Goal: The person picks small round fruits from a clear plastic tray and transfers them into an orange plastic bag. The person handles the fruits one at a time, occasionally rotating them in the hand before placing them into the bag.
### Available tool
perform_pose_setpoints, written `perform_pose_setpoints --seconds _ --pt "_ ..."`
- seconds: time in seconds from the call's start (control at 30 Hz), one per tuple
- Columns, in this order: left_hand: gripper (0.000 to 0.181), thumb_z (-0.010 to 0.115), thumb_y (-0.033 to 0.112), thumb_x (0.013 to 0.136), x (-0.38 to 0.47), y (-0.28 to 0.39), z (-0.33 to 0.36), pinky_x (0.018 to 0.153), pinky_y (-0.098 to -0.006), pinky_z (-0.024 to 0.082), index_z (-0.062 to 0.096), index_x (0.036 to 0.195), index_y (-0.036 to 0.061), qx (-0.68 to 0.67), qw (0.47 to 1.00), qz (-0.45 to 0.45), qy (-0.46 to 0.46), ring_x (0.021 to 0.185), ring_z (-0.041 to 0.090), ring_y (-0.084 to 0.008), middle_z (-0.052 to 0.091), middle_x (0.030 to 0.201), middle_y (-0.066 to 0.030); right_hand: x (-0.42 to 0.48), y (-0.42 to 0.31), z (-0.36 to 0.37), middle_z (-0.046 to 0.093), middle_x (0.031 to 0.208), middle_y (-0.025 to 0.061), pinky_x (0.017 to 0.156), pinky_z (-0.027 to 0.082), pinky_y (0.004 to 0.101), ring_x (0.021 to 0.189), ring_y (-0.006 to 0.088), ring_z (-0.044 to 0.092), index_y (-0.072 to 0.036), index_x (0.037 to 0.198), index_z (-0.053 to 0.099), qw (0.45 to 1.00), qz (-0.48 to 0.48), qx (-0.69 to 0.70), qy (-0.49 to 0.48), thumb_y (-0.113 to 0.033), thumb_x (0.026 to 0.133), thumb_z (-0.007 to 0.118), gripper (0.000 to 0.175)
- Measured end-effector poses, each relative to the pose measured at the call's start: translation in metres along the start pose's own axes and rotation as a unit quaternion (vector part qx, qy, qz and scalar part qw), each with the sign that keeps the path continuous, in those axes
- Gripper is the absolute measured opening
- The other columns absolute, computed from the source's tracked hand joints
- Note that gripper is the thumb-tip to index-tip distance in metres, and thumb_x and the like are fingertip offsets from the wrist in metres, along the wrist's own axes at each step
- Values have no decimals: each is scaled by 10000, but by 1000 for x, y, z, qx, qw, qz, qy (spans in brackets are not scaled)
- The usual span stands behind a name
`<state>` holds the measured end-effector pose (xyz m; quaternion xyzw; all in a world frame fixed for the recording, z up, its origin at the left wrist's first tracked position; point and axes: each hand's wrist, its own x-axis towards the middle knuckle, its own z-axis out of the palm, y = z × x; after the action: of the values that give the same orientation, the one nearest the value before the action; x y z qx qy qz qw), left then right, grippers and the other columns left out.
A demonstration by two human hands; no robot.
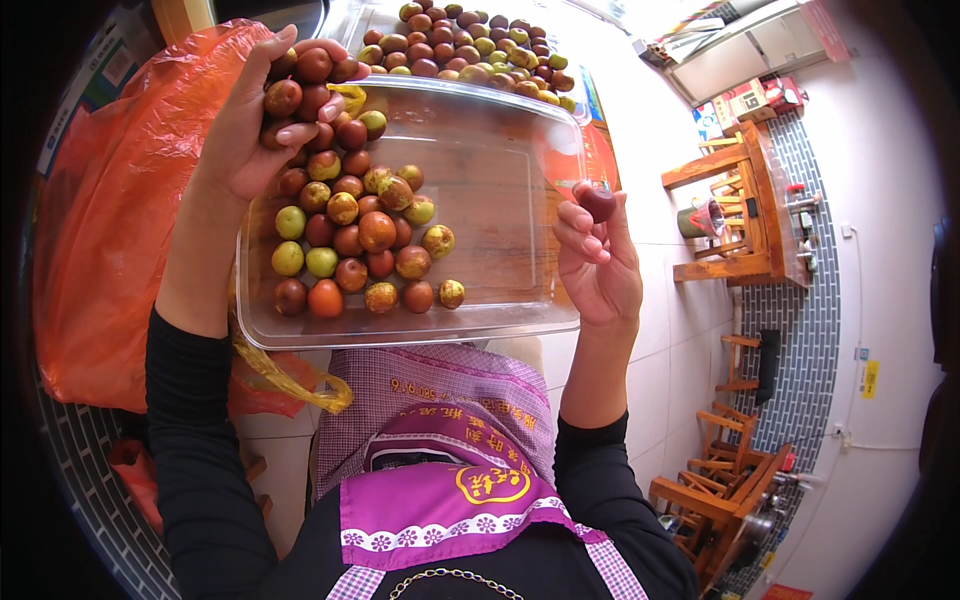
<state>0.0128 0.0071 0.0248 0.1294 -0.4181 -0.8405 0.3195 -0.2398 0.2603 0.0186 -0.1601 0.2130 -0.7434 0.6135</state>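
My left hand (251,124) is raised over the left side of a clear plastic tray (499,319), with several brown-red jujubes (313,66) gathered in its fingers. Between the thumb and fingers of my right hand (600,262) is a single dark red jujube (597,204), held at the tray's right edge. More jujubes (376,231), some green and some mottled brown, lie in the left half of the tray. Beyond its far rim, a second clear container (349,22) is filled with jujubes (457,45).
A large orange plastic bag (112,225) stands on the left, and a yellow plastic strip (292,379) hangs by the tray's near left corner. A red round object (600,161) lies beyond the right rim. Wooden tables (757,202) and stools (705,480) stand along the right wall.
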Motion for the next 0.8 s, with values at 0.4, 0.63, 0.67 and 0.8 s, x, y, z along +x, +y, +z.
perform_pose_setpoints --seconds 0.4,0.63,0.67,0.8 --pt "456 468 429 1019 -2 0 0 387 -103 376 557 1103 -10 -7 1000 1 -3 698 515 -81 579 1192 -194 -3 2 4 510 857 80 509 404 108 607 51 456 -44 1211 516 1000 -25 -5 4 -364 1074 371 378" --pt "451 530 451 982 0 1 -3 404 -123 340 569 1067 9 -4 1000 -6 -15 690 531 -100 607 1068 -129 -3 -1 -4 523 824 79 412 396 108 537 44 447 -36 1140 529 999 -5 -38 -26 -380 1064 369 387" --pt "448 531 451 982 0 1 -4 405 -123 338 571 1057 12 -10 1000 -7 -18 687 533 -98 609 1064 -126 -3 -1 -4 524 823 78 409 396 110 535 45 445 -36 1141 530 999 -2 -42 -23 -381 1063 371 388" --pt "453 492 453 996 0 -1 -6 393 -115 340 554 1067 10 -12 1000 -5 -7 677 537 -88 592 1123 -157 -3 0 -2 524 820 74 401 398 112 536 46 443 -34 1139 533 998 6 -55 -9 -381 1061 375 389"
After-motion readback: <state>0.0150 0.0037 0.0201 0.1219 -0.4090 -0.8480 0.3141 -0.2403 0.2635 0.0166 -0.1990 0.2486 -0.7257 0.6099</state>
